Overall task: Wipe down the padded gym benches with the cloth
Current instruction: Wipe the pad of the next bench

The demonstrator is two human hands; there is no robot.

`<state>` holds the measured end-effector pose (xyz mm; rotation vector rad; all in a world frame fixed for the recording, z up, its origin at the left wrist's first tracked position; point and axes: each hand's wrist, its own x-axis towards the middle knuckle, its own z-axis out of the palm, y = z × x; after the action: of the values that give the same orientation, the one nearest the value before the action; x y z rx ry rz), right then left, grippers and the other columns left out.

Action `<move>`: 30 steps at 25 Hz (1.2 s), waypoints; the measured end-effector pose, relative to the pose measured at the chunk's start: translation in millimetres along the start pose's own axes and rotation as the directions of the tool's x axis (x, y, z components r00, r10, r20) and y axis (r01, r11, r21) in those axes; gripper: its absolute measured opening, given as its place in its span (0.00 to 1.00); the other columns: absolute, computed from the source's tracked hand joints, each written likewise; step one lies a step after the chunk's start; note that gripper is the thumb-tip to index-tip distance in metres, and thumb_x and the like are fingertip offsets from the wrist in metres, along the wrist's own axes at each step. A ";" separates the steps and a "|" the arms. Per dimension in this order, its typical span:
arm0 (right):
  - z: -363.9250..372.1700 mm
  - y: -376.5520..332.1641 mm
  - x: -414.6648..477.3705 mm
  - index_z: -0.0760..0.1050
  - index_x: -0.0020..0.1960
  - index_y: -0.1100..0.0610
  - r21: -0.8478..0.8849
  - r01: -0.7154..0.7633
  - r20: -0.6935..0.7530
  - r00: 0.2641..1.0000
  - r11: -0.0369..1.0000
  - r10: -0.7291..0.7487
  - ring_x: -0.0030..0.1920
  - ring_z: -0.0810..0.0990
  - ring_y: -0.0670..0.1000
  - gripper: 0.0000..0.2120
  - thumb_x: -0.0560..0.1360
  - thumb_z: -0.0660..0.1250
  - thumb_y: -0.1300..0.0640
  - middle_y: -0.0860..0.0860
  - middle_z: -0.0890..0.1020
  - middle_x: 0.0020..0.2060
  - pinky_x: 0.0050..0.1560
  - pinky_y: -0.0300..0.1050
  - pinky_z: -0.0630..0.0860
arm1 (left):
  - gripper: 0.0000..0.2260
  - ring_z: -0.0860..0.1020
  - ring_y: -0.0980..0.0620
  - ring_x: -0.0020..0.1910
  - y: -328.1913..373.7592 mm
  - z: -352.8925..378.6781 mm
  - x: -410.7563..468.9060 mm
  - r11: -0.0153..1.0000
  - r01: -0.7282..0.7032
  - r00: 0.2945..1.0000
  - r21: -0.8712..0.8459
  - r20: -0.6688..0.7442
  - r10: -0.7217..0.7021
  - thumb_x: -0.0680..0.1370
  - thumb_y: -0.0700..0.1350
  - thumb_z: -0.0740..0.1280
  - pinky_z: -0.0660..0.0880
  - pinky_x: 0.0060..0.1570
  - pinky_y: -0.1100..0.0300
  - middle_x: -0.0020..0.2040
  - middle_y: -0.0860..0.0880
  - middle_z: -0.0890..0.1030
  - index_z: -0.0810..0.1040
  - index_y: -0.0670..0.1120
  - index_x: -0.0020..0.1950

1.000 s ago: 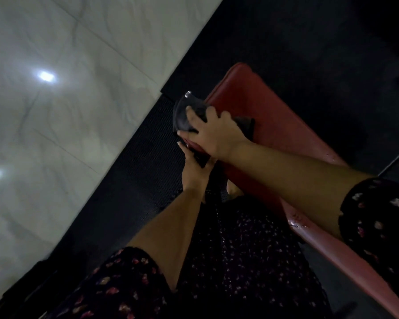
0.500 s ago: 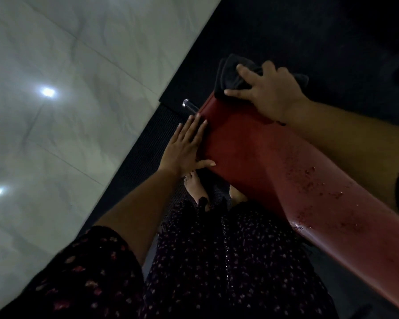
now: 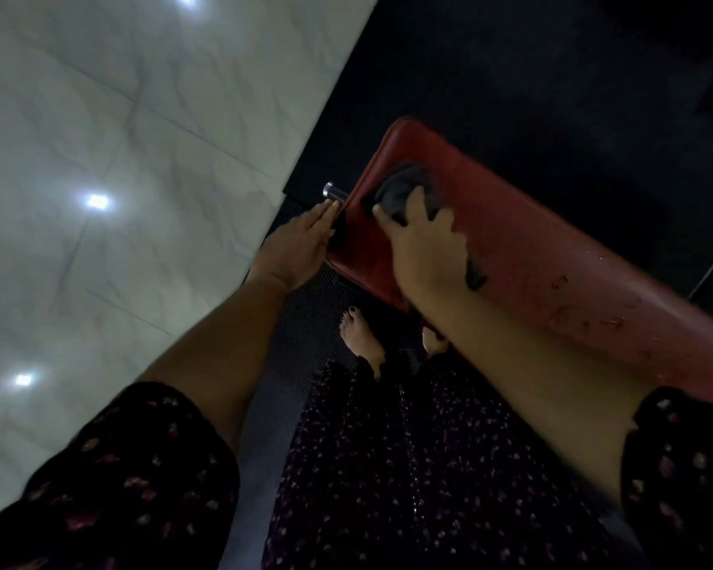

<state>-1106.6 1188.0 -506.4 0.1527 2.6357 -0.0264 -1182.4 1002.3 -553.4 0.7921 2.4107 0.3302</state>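
Pulled back off the far end, cloth [image 3: 404,189] now sits on the bench [image 3: 532,248] top, bunched in the right hand [image 3: 425,248], fingers curled round it. Flat, straight-fingered left hand [image 3: 301,244] braces the near side. Long axis of the bench runs toward the right arm; the speckled stretch lies that way.

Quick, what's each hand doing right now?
Left hand: open, fingers flat against the edge of the red bench.
Right hand: gripping the dark cloth on the bench.

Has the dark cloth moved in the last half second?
Yes. The dark grey cloth in the right hand has come back from the far end of the red padded bench, toward the person.
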 end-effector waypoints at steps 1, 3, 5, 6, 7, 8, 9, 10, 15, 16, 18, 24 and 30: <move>13.0 -14.7 -18.8 0.58 0.76 0.41 -0.054 0.092 -0.026 0.995 0.994 -0.094 0.57 0.71 0.65 0.30 0.77 0.63 0.52 0.61 0.58 0.75 0.44 0.53 0.76 | 0.23 0.63 0.42 0.75 -1.5 -3.8 3.5 1.000 0.009 1.000 0.021 -0.009 -0.009 0.85 0.43 0.54 0.61 0.71 0.50 0.80 0.44 0.57 0.54 0.43 0.80; 42.2 -34.8 -53.8 0.69 0.71 0.44 -0.129 0.242 0.019 0.970 0.962 -0.242 0.51 0.74 0.65 0.27 0.73 0.69 0.45 0.59 0.68 0.71 0.39 0.52 0.76 | 0.23 0.61 0.44 0.77 -1.6 -8.4 14.1 0.999 -0.008 0.999 0.037 -0.048 0.010 0.85 0.45 0.54 0.62 0.71 0.47 0.80 0.44 0.58 0.56 0.44 0.80; 59.0 -35.0 -71.7 0.74 0.67 0.46 -0.189 0.364 0.086 0.931 0.912 -0.354 0.52 0.74 0.65 0.21 0.75 0.66 0.44 0.57 0.69 0.70 0.38 0.55 0.76 | 0.24 0.57 0.46 0.78 2.2 -9.1 25.8 0.995 -0.061 0.996 0.080 -0.065 0.067 0.85 0.50 0.52 0.60 0.73 0.48 0.80 0.45 0.57 0.56 0.45 0.80; 61.8 -24.8 -71.6 0.74 0.67 0.47 -0.218 0.416 0.071 0.909 0.883 -0.411 0.53 0.73 0.65 0.20 0.77 0.63 0.46 0.56 0.68 0.71 0.39 0.56 0.76 | 0.25 0.55 0.46 0.79 6.0 -9.8 33.3 0.988 -0.100 0.993 0.114 -0.050 0.107 0.84 0.52 0.50 0.57 0.74 0.48 0.80 0.46 0.56 0.55 0.46 0.80; 58.5 -8.7 -67.0 0.73 0.68 0.46 -0.245 0.457 0.044 0.886 0.855 -0.461 0.53 0.74 0.65 0.19 0.78 0.58 0.49 0.55 0.68 0.72 0.39 0.56 0.76 | 0.26 0.53 0.47 0.79 11.1 -9.7 40.0 0.976 -0.151 0.987 0.154 -0.024 0.157 0.84 0.54 0.47 0.56 0.75 0.48 0.80 0.46 0.55 0.54 0.47 0.81; 51.9 11.0 -59.4 0.72 0.68 0.44 -0.255 0.468 0.009 0.876 0.846 -0.482 0.52 0.75 0.65 0.21 0.78 0.53 0.51 0.54 0.68 0.72 0.39 0.55 0.75 | 0.27 0.53 0.47 0.79 17.9 -7.9 45.8 0.964 -0.202 0.979 0.172 -0.002 0.205 0.83 0.56 0.45 0.55 0.75 0.48 0.80 0.46 0.55 0.54 0.47 0.81; 44.0 34.1 -48.9 0.70 0.69 0.41 -0.258 0.436 -0.046 0.886 0.862 -0.461 0.50 0.75 0.65 0.23 0.78 0.50 0.53 0.54 0.68 0.72 0.38 0.53 0.75 | 0.28 0.53 0.47 0.79 25.4 -4.1 52.0 0.958 -0.233 0.972 0.168 0.010 0.235 0.82 0.56 0.44 0.55 0.75 0.48 0.80 0.46 0.55 0.55 0.48 0.80; 36.1 56.9 -35.9 0.69 0.70 0.39 -0.256 0.367 -0.093 0.912 0.894 -0.400 0.49 0.75 0.65 0.24 0.78 0.49 0.55 0.55 0.68 0.72 0.38 0.52 0.75 | 0.28 0.54 0.46 0.79 31.9 1.3 57.4 0.967 -0.226 0.974 0.118 -0.003 0.228 0.82 0.55 0.44 0.56 0.75 0.48 0.80 0.46 0.56 0.56 0.47 0.80; -3.3 131.4 34.8 0.61 0.73 0.34 -0.159 0.081 -0.103 0.990 0.984 -0.098 0.58 0.69 0.69 0.25 0.81 0.53 0.56 0.58 0.59 0.75 0.46 0.59 0.73 | 0.24 0.54 0.44 0.79 49.7 37.3 58.9 0.995 -0.091 0.976 -0.049 -0.203 0.079 0.83 0.50 0.53 0.56 0.76 0.44 0.79 0.44 0.58 0.59 0.45 0.79; -8.6 139.3 45.7 0.60 0.73 0.34 -0.102 0.008 -0.085 0.996 0.995 -0.017 0.59 0.68 0.69 0.25 0.82 0.55 0.56 0.58 0.57 0.76 0.49 0.60 0.72 | 0.24 0.54 0.45 0.79 50.6 39.3 59.3 0.996 -0.090 0.976 -0.017 -0.199 0.084 0.83 0.50 0.52 0.53 0.76 0.46 0.80 0.44 0.58 0.59 0.45 0.79; -13.9 143.0 53.9 0.59 0.75 0.35 0.033 -0.156 -0.009 0.988 0.987 0.156 0.62 0.66 0.68 0.27 0.81 0.59 0.56 0.58 0.56 0.76 0.53 0.61 0.72 | 0.23 0.55 0.45 0.79 52.1 39.2 62.0 0.991 -0.128 0.966 0.043 -0.220 0.135 0.83 0.49 0.52 0.51 0.77 0.47 0.79 0.44 0.59 0.60 0.46 0.79; 26.2 60.8 -27.3 0.65 0.72 0.38 0.134 -0.154 -0.110 0.979 0.979 0.169 0.54 0.72 0.65 0.24 0.80 0.53 0.56 0.59 0.61 0.75 0.42 0.54 0.77 | 0.22 0.60 0.45 0.77 57.2 29.7 80.4 0.970 -0.226 0.932 0.084 -0.271 0.241 0.81 0.45 0.55 0.49 0.76 0.48 0.77 0.45 0.64 0.67 0.48 0.76; 90.8 -0.5 -119.8 0.74 0.66 0.42 0.003 0.098 -0.055 0.994 0.995 -0.097 0.50 0.75 0.65 0.24 0.70 0.70 0.47 0.56 0.67 0.72 0.36 0.53 0.77 | 0.22 0.55 0.49 0.79 97.5 36.9 95.2 1.000 -0.012 0.960 0.004 -0.281 0.012 0.83 0.51 0.52 0.44 0.76 0.52 0.79 0.49 0.61 0.63 0.53 0.78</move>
<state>-958.9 1170.8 -528.4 0.0271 2.6962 -0.0641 -1178.1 1139.4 -587.0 0.8071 2.6705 0.4733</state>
